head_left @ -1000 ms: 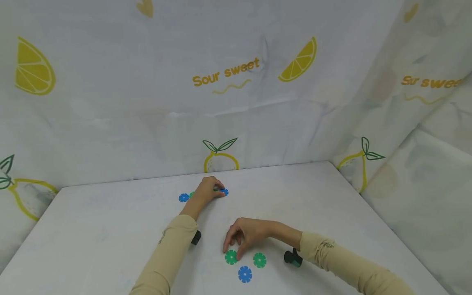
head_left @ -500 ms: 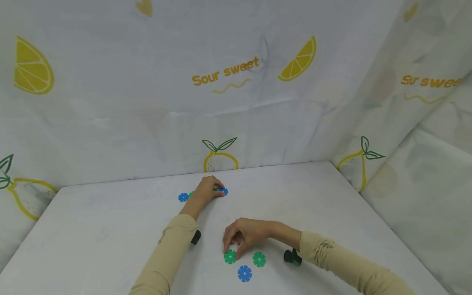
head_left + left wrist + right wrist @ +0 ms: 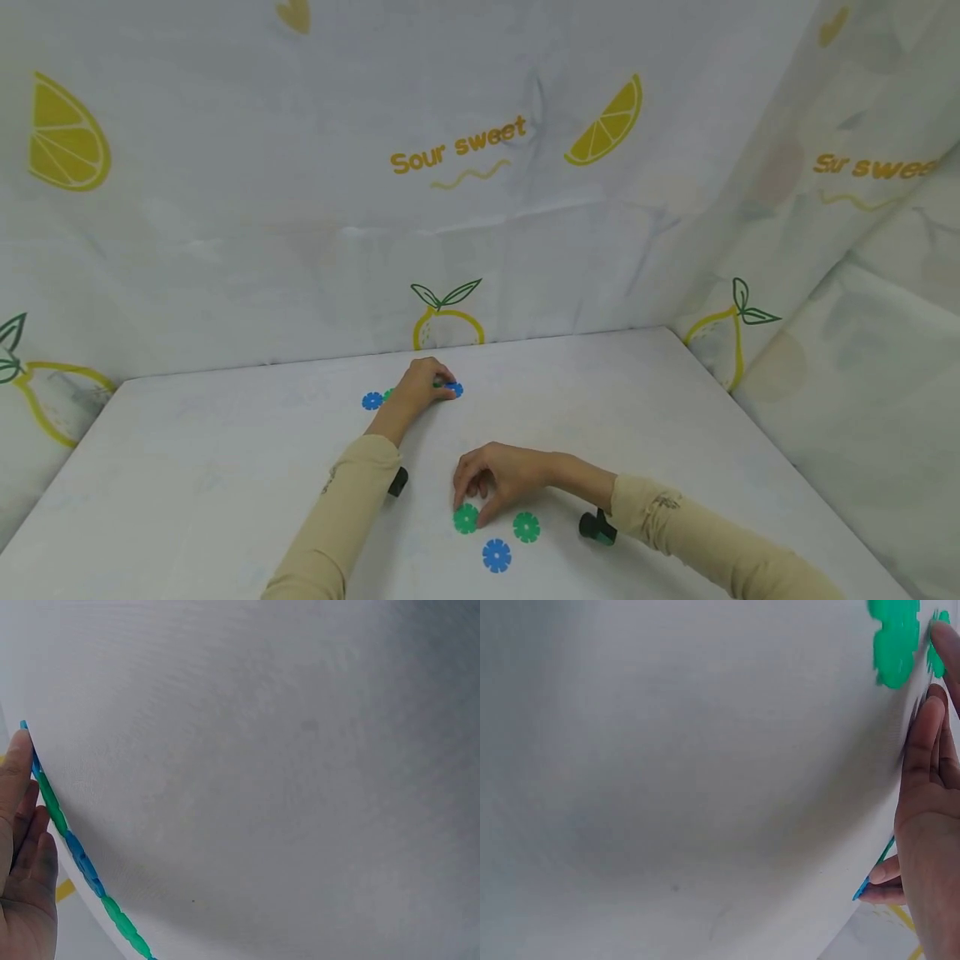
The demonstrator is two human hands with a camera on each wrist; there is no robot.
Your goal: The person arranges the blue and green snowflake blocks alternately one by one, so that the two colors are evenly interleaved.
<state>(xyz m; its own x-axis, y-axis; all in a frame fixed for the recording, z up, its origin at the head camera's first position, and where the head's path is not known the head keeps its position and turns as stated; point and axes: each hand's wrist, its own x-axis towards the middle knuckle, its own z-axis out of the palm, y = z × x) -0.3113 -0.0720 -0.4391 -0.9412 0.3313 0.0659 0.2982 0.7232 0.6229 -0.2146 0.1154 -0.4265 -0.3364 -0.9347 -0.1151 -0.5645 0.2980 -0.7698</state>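
Notched plastic snowflake discs lie on the white table. At the back, blue and green discs form a row; a blue disc (image 3: pixel 372 401) marks its left end, and the left forearm and hand cover part of it. My left hand (image 3: pixel 426 383) pinches the blue disc (image 3: pixel 456 389) at the right end. The left wrist view shows the row as alternating colours, with a green disc (image 3: pixel 52 804) beside the fingers. Nearer the front, my right hand (image 3: pixel 506 473) holds a green disc (image 3: pixel 465 519) by its edges between thumb and finger, flat at the table.
Right of the held disc lies another green disc (image 3: pixel 527 527), with a blue disc (image 3: pixel 497 556) in front of both. Black wrist cameras (image 3: pixel 597 528) hang under both wrists. A white lemon-print curtain (image 3: pixel 300 275) closes off the back and right of the table (image 3: pixel 187 475).
My right hand has slid the green disc slightly left and away from me. The left hand stays at the row's right end.
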